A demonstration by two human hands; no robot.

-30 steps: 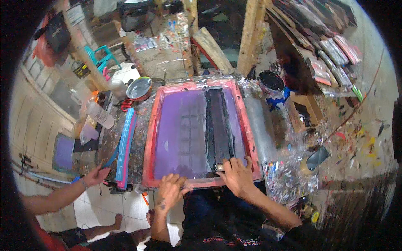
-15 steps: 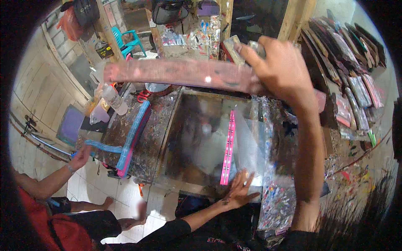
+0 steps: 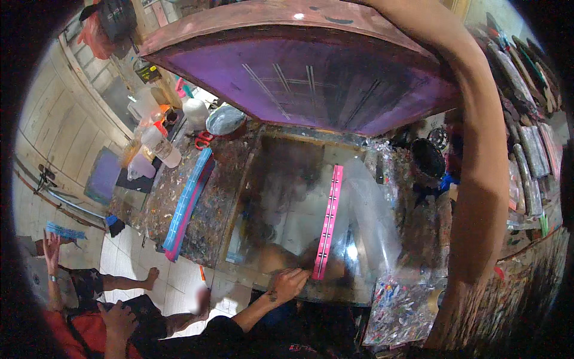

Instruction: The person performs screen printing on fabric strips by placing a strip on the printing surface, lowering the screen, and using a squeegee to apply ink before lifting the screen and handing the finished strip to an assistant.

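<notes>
A pink strip [image 3: 329, 222] with black and white marks lies on the glass pane [image 3: 269, 203] set into the table. My left hand [image 3: 289, 285] is closed at the strip's near end, fingertips pinching its edge. Above the pane, a wooden screen-printing frame [image 3: 251, 23] with purple mesh stands tilted up, its underside facing me. My right arm reaches along the right side to the frame's top; the hand itself is beyond the upper edge of the picture. Beside the strip, a clear plastic sheet [image 3: 373, 221] lies rumpled on the pane.
A stack of blue and pink strips [image 3: 188, 203] lies left of the pane, near red scissors [image 3: 204, 140], a bowl [image 3: 226, 121] and bottles [image 3: 160, 147]. At far left a co-worker's hand [image 3: 52, 251] is by a blue strip [image 3: 66, 230]. A black tub [image 3: 427, 157] stands right.
The frame has swung up, showing its purple mesh, as my right hand left the picture. My left hand went from flat to pinching the pink strip. The co-worker's blue strip moved off the stack.
</notes>
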